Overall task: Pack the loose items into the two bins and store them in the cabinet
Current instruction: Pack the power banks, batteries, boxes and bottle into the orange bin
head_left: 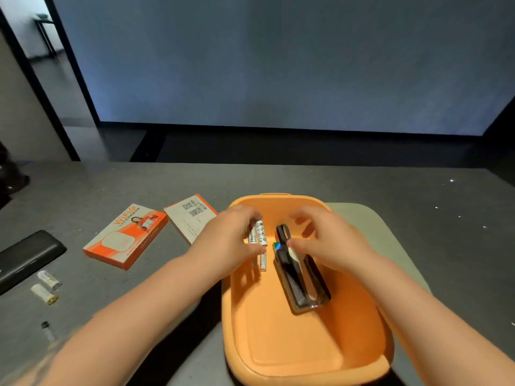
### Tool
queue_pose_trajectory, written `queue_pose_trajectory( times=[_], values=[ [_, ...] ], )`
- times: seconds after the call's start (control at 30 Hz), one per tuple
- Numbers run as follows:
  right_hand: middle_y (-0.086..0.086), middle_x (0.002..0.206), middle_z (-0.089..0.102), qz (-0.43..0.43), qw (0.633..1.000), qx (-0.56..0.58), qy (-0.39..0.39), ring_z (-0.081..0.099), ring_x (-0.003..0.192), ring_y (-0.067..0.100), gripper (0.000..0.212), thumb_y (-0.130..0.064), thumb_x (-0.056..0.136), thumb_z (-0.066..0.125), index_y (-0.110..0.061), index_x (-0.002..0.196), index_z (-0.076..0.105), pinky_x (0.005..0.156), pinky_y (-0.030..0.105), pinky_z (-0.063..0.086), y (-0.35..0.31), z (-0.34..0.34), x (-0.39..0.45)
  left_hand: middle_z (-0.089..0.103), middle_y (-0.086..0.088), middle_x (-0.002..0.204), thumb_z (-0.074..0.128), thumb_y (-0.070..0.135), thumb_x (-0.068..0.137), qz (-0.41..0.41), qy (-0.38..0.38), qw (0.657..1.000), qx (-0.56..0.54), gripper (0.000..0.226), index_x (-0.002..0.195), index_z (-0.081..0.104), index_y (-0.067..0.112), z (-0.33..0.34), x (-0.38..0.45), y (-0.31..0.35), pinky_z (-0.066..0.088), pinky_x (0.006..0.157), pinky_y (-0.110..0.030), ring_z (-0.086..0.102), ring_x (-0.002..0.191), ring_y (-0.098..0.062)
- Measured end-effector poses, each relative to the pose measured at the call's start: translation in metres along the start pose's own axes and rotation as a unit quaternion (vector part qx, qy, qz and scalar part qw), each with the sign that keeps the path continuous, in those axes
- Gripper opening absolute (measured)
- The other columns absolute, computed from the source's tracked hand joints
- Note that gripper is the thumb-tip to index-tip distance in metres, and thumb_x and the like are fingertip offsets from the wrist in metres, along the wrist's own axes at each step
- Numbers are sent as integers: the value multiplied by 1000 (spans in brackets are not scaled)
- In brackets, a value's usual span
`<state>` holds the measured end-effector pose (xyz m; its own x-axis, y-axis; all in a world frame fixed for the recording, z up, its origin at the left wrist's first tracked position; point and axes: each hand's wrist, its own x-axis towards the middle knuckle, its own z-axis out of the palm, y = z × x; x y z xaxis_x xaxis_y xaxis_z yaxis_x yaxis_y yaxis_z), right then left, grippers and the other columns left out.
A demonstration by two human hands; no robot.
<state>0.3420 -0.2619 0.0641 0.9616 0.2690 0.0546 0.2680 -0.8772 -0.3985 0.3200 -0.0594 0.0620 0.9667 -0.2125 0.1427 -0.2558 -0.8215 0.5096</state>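
An orange bin (278, 344) stands on the grey table in front of me, on top of a pale green bin (370, 224). My left hand (228, 240) is inside the orange bin and grips two white batteries (259, 235). Another white battery (263, 261) lies on the bin floor just below them. My right hand (326, 240) is also in the bin and pinches the top of a black device in a clear case (301, 280) that lies on the bin floor.
To the left lie an orange WiFi box (125, 235), a white-and-orange card sleeve (192, 215), a black flat device (25, 257), two white batteries (47, 286) and a small dark plug (46, 327). A large screen stands beyond the table's far edge.
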Motion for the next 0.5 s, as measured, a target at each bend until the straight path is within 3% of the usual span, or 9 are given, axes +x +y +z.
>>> queue_pose_trajectory(
  times=[0.13, 0.3, 0.5],
  values=[
    [-21, 100, 60, 32, 991, 72, 106, 58, 80, -2, 37, -34, 80, 72, -35, 115, 59, 70, 21, 49, 12, -6, -27, 59, 0, 104, 75, 31, 75, 37, -106, 985, 134, 42, 110, 56, 18, 24, 40, 14, 52, 78, -36, 56, 91, -19],
    [-17, 96, 64, 55, 985, 120, 113, 59, 79, 0, 31, -28, 82, 71, -32, 112, 63, 74, 27, 54, 20, 1, -36, 65, -7, 102, 79, 23, 74, -45, -241, 948, 204, 39, 107, 60, 11, 56, 66, 9, 55, 79, -35, 62, 91, -25],
    [-14, 82, 63, 60, 983, 136, 112, 56, 78, -3, 26, -28, 81, 69, -34, 106, 64, 67, 13, 42, 24, 6, -33, 59, -11, 112, 69, 7, 79, -43, -256, 946, 193, 37, 113, 54, 10, 79, 76, -1, 52, 80, -37, 60, 97, -28]
  ],
)
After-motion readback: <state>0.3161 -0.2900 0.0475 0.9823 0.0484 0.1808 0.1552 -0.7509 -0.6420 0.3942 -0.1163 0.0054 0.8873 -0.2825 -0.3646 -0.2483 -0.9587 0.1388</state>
